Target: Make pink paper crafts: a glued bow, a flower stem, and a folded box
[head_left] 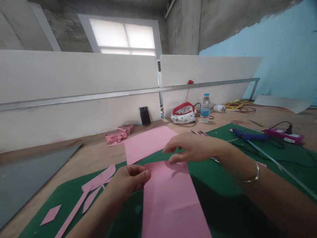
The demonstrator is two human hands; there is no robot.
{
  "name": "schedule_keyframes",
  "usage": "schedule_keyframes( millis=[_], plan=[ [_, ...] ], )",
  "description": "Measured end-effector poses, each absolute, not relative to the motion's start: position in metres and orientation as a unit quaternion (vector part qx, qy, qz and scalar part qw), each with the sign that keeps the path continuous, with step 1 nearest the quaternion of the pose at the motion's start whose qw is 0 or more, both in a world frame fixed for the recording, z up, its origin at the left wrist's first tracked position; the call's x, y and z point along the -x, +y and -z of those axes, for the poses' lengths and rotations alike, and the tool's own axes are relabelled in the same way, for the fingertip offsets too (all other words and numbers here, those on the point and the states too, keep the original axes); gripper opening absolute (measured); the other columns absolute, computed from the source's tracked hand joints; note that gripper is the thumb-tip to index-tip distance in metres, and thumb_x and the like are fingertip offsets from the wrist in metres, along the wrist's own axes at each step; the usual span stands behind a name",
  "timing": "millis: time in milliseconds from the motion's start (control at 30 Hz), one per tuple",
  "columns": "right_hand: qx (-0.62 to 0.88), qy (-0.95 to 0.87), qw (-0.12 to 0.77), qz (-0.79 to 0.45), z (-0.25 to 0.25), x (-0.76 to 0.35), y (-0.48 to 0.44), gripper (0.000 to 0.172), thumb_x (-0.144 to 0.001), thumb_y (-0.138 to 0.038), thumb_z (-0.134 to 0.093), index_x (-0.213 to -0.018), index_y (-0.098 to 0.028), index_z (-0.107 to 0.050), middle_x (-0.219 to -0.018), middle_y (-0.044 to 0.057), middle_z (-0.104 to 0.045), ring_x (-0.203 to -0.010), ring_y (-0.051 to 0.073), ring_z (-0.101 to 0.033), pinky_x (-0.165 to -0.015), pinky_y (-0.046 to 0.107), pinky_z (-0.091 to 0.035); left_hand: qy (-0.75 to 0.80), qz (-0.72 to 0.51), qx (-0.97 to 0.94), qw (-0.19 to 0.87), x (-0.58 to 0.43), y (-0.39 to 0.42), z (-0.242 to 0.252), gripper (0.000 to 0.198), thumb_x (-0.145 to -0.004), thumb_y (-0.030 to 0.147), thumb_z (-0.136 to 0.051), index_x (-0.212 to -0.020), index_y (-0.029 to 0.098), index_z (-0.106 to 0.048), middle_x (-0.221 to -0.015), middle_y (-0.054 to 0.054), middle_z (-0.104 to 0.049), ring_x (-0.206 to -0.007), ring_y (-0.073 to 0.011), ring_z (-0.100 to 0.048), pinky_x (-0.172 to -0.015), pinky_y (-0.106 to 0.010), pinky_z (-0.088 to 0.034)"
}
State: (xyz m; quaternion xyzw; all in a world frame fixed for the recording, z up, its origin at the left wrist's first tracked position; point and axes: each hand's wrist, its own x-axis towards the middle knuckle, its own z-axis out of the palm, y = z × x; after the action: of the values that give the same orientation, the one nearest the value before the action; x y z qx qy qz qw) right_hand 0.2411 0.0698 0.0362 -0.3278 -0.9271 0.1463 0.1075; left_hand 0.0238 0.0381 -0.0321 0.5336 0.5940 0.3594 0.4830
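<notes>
A long pink sheet of paper [173, 201] stretches toward me over the green cutting mat [218, 185]. My left hand [132, 178] pinches its far left corner between thumb and fingers. Above the far edge hovers my right hand [185, 147], fingers apart and curved, with nothing visible in them; whether the thumb touches the paper I cannot tell. Just beyond lies another pink sheet [146, 142]. To the left are cut pink paper pieces [100, 180], some long and narrow, and a small pink diamond [51, 215].
A blue glue gun [250, 136], a purple power strip [284, 135] and a metal ruler [279, 167] lie right. Scissors [198, 133] rest behind my right hand. Farther back are a water bottle [205, 109], a pouch [183, 114], a phone [144, 115] and pink scraps [119, 134].
</notes>
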Motion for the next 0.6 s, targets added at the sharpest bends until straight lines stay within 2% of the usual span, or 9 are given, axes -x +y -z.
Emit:
schedule_keyframes(
  millis=[67,167,267,367,467,600],
  plan=[
    [0.333,-0.917,0.134,-0.175,-0.031,-0.239,0.076,0.024,-0.088,-0.034,-0.052,-0.083,-0.016,-0.067,-0.077,0.001,-0.064,-0.069,0.012,-0.054,-0.057,0.023,-0.035,0.584,-0.331,-0.549,0.498,-0.026,0.038,0.031,0.029,-0.054,0.038,-0.075,-0.049,0.016,-0.057,-0.045,0.006,-0.046,-0.046,-0.0062,-0.034,-0.047,-0.020,-0.024],
    [0.319,-0.915,0.096,-0.227,-0.014,-0.224,0.080,0.025,-0.086,-0.035,-0.054,-0.076,-0.014,-0.064,-0.070,-0.002,-0.061,-0.063,0.010,-0.051,-0.052,0.021,-0.033,0.569,-0.292,-0.570,0.515,-0.031,0.037,0.033,0.028,-0.054,0.037,-0.075,-0.049,0.015,-0.059,-0.045,0.005,-0.048,-0.048,-0.0070,-0.035,-0.050,-0.021,-0.023],
    [0.309,-0.923,0.071,-0.219,0.000,-0.210,0.078,0.024,-0.085,-0.028,-0.056,-0.066,-0.014,-0.060,-0.061,-0.003,-0.054,-0.059,0.008,-0.047,-0.051,0.021,-0.030,0.562,-0.270,-0.575,0.530,-0.034,0.037,0.037,0.031,-0.055,0.042,-0.076,-0.054,0.015,-0.061,-0.047,0.005,-0.047,-0.050,-0.0079,-0.036,-0.050,-0.022,-0.022],
    [0.342,-0.913,0.106,-0.198,0.003,-0.208,0.078,0.025,-0.086,-0.026,-0.056,-0.064,-0.014,-0.057,-0.061,-0.003,-0.053,-0.060,0.009,-0.045,-0.052,0.021,-0.029,0.562,-0.259,-0.569,0.542,-0.033,0.038,0.039,0.037,-0.061,0.050,-0.072,-0.055,0.016,-0.058,-0.048,0.006,-0.043,-0.049,-0.0075,-0.032,-0.049,-0.022,-0.019],
    [0.363,-0.904,0.139,-0.178,0.001,-0.215,0.086,0.028,-0.087,-0.026,-0.056,-0.061,-0.014,-0.053,-0.060,-0.004,-0.049,-0.059,0.008,-0.042,-0.053,0.021,-0.028,0.562,-0.254,-0.567,0.546,-0.030,0.038,0.039,0.039,-0.064,0.050,-0.070,-0.053,0.016,-0.054,-0.048,0.005,-0.046,-0.050,-0.0080,-0.034,-0.050,-0.022,-0.022],
    [0.399,-0.889,0.173,-0.145,-0.002,-0.226,0.102,0.033,-0.087,-0.024,-0.055,-0.056,-0.014,-0.047,-0.056,-0.005,-0.042,-0.056,0.007,-0.038,-0.053,0.022,-0.026,0.560,-0.249,-0.565,0.553,-0.029,0.035,0.040,0.033,-0.062,0.047,-0.072,-0.060,0.017,-0.059,-0.049,0.004,-0.051,-0.049,-0.0094,-0.041,-0.049,-0.021,-0.029]
  ],
)
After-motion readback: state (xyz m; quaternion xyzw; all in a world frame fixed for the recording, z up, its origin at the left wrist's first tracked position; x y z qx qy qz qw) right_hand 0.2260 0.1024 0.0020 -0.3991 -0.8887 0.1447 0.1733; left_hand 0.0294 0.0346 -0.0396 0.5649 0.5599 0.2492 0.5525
